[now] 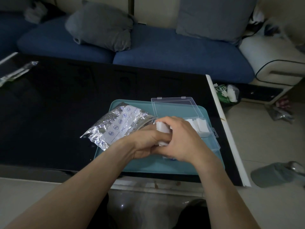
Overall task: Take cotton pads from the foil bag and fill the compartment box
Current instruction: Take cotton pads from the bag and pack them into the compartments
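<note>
left hand (145,142): fingers curled round a small stack of white cotton pads (162,128), gripping from below and left
right hand (181,138): curled over the same stack from above and right, touching the left hand; both grip together over the box
stack: held just above the near part of the compartment box (212,138); lower pads hidden by fingers, count not readable
step: judged mid-transfer, pads out of the bag, being squared up before going in
next move: likely lower the stack into a free compartment; needs pads kept flat and aligned so they slip between the dividers, hands must open without scattering them
box: clear plastic, on the teal tray (148,166), lid (175,107) hinged open, leaning away from the person; far right compartment already holds white pads (198,124); near compartments mostly hidden by hands
box long axis: roughly near to far along the tray's right side
foil bag (115,124): lies flat on the tray's left part, overhanging onto the black table (57,104)
bag long axis: diagonal, near-left to far-right; mouth points right toward the hands, just beside them
bag mouth: partly hidden behind the left hand, cannot tell how wide it gapes
</note>
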Available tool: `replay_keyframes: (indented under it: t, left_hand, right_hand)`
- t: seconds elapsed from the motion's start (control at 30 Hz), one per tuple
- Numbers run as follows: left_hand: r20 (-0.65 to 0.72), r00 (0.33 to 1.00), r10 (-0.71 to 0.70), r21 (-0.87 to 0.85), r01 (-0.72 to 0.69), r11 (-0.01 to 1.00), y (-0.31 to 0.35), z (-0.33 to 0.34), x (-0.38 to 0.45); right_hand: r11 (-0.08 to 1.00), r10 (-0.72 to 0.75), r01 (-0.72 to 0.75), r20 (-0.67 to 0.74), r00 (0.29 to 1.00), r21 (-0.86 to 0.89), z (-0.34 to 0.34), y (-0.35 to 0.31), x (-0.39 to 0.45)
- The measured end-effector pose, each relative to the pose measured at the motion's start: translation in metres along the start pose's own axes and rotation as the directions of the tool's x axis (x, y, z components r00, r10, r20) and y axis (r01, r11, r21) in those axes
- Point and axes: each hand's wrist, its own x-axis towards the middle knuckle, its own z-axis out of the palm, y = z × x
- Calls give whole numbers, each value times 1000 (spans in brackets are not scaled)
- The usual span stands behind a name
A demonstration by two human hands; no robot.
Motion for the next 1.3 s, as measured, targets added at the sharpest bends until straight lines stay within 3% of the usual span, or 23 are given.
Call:
replay_keyframes:
  t: [0.17, 0.3, 0.5, 0.57, 0.63, 0.7, 0.77, 0.87, 0.93, 1.0, 1.13, 1.3]
  left_hand:
    - [-92, 995, 34, 182, -17, 983, -5, -1, 4]
    - [50, 995, -84, 321, 64, 945, -5, -3, 1]
    - [232, 962, -142, 351, 54, 935, -3, 3, -2]
    - [186, 973, -137, 329, 69, 942, -4, 4, -2]
    - [101, 986, -132, 319, 93, 943, -6, 1, -1]
    - [-27, 995, -100, 390, 103, 915, -7, -2, 2]
    - [-187, 982, -16, 511, 111, 852, -10, -8, 7]
    - [-283, 929, 239, 799, 90, 594, -15, -15, 15]
    - [-211, 923, 321, 899, 55, 434, -16, -14, 15]
    - [-122, 941, 317, 943, 10, 334, -18, -10, 14]
    - [-6, 975, 220, 975, -43, 220, -26, -7, 14]
    - [-9, 986, 164, 986, -18, 165, -31, -8, 15]
  right_hand:
    - [964, -20, -44, 237, 971, 261, -10, 11, -3]
    - [914, -35, -71, 253, 967, 399, -25, 24, -6]
    - [884, 27, -136, 242, 970, 447, -23, 27, -5]
    - [848, 0, -122, 230, 973, 516, -31, 30, -7]
    - [778, 37, -99, 111, 993, 621, -42, 36, -9]
    - [662, 199, -103, -42, 979, 742, -51, 45, -9]
    - [588, 379, -156, -101, 920, 794, -54, 57, -6]
    - [655, 522, -384, -21, 853, 651, -41, 72, -2]
    - [760, 516, -499, 81, 853, 416, -28, 77, 0]
    - [793, 524, -547, 157, 837, 268, -17, 77, 4]
    - [781, 586, -606, 160, 794, 150, -3, 69, 8]
    - [752, 625, -647, 179, 760, 122, 4, 70, 14]
